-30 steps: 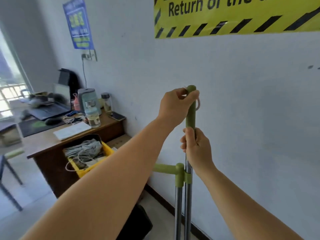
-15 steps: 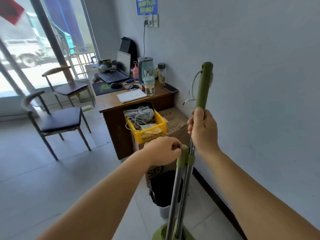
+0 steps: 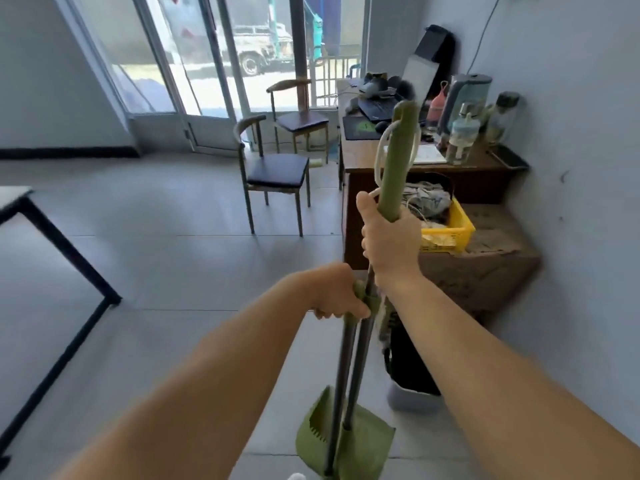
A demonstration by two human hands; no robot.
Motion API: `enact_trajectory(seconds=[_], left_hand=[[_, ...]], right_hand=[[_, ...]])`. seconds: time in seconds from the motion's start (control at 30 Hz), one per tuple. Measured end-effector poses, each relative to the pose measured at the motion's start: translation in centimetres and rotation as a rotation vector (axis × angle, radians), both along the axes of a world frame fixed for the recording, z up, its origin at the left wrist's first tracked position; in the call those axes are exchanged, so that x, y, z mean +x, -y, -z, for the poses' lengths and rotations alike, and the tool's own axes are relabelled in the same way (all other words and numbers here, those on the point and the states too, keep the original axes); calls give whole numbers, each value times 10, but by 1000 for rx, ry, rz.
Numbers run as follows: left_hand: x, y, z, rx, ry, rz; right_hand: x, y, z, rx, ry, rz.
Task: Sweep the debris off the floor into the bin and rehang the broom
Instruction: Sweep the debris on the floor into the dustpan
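Note:
A green-handled broom stands upright in front of me, a white hanging loop at its top. My right hand grips its green handle near the top. Clipped alongside it is a green dustpan on its own metal pole. My left hand grips the green handle at the top of the dustpan pole. A bin with a black liner stands on the floor just right of the poles, by the wall.
A wooden desk with a laptop, bottles and a kettle stands against the right wall. A yellow crate sits on a cardboard box beside it. Two chairs stand ahead; a black-framed table is at the left.
My view has swung left and down, from the wall to the room. My left hand dropped from the broom's top to the dustpan handle. Broom and dustpan now stand away from the wall.

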State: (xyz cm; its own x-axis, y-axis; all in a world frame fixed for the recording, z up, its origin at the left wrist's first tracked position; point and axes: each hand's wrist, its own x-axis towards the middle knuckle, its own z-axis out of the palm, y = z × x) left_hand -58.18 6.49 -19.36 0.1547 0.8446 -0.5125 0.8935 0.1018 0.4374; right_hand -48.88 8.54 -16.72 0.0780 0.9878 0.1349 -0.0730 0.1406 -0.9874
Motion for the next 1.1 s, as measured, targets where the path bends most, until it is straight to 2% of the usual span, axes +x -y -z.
enact_trajectory(seconds=[0.23, 0.57, 0.7, 0.77, 0.9, 1.1], left_hand=[[-96, 3, 11, 127, 11, -170], [-216, -49, -25, 237, -40, -267], [-263, -62, -28, 276, -32, -335], [-294, -64, -27, 276, -25, -387], [-370, -66, -19, 272, 57, -632], [-426, -139, -2, 260, 90, -714]], right_hand=[[-98, -16, 2, 13, -17, -160], [-221, -82, -28, 83, -108, -213], [-275, -99, -32, 115, -86, -312], [-292, -117, -35, 106, -76, -327], [-311, -177, -47, 69, -152, -258], [-384, -256, -37, 109, -98, -385]])
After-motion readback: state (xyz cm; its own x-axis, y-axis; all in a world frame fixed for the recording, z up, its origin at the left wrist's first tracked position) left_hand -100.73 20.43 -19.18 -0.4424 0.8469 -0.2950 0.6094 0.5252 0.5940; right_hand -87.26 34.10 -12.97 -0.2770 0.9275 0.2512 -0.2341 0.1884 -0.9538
